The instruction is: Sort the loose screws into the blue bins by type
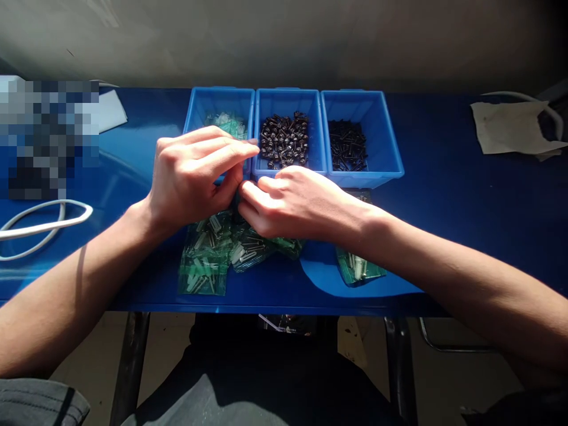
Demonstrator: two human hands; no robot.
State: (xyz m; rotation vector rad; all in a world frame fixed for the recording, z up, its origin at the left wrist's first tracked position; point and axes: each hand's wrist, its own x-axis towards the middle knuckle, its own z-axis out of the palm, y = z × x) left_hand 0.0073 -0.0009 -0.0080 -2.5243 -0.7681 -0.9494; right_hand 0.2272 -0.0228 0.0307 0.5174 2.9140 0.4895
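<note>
Green bags (204, 269) lie on the blue table (266, 296), nearer the person than three blue bins (393, 145); those visible look already filled, while dark bolts (284, 142) and black screws (348, 145) sit unbagged in the middle and right bins. The left hand (190, 168) and right hand (288, 204) are close together, fingers bent; whether they pinch anything I cannot tell, since the fingertips are largely hidden.

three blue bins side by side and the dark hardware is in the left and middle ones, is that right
Not quite: the head view shows three blue bins side by side, but the dark hardware is in the middle bin and right bin, not the left.
</note>
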